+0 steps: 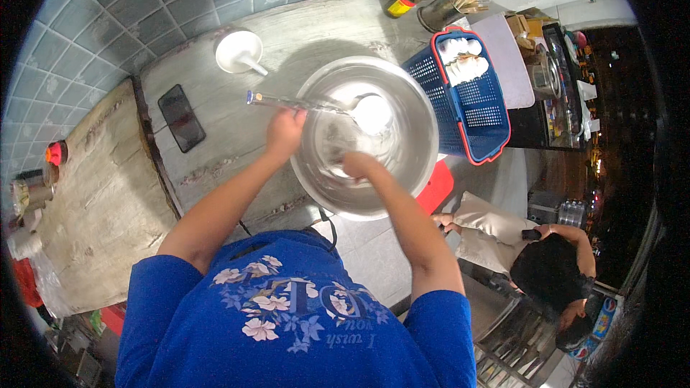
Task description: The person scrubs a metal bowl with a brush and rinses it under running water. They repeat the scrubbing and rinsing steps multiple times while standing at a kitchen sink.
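Note:
A large stainless steel basin [423,134] stands in front of me at the counter's edge. My left hand [285,130] grips its left rim, just below the handle of a ladle [280,101]. This ladle leans across the rim, its bright round head [372,113] inside the basin, washed out by glare. Down in the basin is my right hand [358,166], with the fingers bent and blurred. Something dark and blurred lies by its fingertips; whether the hand holds it I cannot tell. The basin's bottom looks wet and shiny.
A white funnel [237,53] and a phone [182,118] lie left on the wooden counter [215,172]. Right of the basin is a blue plastic basket [466,118] holding white items. Behind stand a sauce bottle [407,2] and a skewer holder [436,13]. A person [550,264] sits at right.

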{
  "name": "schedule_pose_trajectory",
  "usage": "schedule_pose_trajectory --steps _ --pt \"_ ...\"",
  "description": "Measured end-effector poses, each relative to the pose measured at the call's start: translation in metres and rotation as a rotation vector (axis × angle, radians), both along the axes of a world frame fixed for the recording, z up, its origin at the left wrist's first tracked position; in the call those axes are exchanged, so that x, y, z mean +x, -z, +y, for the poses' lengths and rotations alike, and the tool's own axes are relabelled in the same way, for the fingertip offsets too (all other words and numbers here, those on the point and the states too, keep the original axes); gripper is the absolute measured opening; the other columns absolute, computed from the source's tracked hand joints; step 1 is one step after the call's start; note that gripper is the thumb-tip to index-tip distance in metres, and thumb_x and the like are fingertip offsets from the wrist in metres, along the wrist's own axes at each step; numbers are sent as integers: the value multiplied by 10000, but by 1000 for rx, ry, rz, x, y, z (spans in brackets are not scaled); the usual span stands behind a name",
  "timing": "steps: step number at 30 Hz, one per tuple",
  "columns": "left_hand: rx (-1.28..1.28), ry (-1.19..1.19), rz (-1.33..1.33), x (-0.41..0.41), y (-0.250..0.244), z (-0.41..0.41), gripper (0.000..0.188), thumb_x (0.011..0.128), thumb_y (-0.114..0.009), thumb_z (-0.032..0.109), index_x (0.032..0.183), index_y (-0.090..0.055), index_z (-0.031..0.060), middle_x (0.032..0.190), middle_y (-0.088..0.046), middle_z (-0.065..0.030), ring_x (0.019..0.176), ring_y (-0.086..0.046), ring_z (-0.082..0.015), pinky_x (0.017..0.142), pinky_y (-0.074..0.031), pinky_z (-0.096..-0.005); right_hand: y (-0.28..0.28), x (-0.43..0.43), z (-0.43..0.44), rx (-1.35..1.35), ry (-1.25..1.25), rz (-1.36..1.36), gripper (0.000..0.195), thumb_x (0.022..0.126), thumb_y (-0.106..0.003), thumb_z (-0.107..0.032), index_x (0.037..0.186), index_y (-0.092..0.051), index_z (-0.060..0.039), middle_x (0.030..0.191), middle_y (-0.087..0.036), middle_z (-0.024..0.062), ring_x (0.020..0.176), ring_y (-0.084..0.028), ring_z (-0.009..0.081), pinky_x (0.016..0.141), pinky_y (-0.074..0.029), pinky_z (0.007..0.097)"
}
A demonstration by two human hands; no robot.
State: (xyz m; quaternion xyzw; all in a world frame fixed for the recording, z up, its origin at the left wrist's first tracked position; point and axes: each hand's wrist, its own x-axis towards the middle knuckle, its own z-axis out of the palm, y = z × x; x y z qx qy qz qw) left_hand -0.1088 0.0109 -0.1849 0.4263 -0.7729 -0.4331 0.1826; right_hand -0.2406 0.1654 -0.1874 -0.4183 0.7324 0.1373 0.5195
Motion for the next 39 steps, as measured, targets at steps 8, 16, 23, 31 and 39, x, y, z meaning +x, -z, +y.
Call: schedule_pose_trajectory --steps 8,16,23,31,39 --pt "6 79 139 3 -2 -4 367 821 -529 326 946 -590 -14 918 -584 -246 859 -554 -406 745 -428 -455 -17 -59 32 187 25 421 203 775 -458 -93 838 -645 -42 756 -657 94 568 -637 192 561 -506 320" --pt "46 26 56 5 8 2 338 805 -535 296 914 -603 -17 920 -583 -249 856 -555 -400 760 -423 -459 27 -3 28 245 22 11 240 777 -488 -173 812 -641 8 716 -650 105 524 -626 207 556 -505 324" --pt "-12 21 -19 3 15 1 281 789 -548 240 909 -603 -9 888 -602 -229 836 -570 -393 749 -433 -430 47 28 -15 -281 -877 -263 232 783 -489 -154 731 -613 35 664 -605 171 556 -612 267 500 -478 377" --pt "59 2 94 2 8 -2 325 787 -550 287 828 -614 -29 851 -591 -254 830 -566 -389 718 -427 -456 -8 29 -35 -6 364 -442 187 755 -426 -98 623 -526 -11 495 -490 104 367 -480 161 310 -334 326" --pt "203 -105 246 3 -1 9 275 760 -597 199 897 -606 -39 891 -621 -208 837 -589 -338 746 -437 -386 17 1 37 374 153 -364 57 674 -489 -63 640 -534 -57 506 -500 69 387 -463 129 302 -272 282"
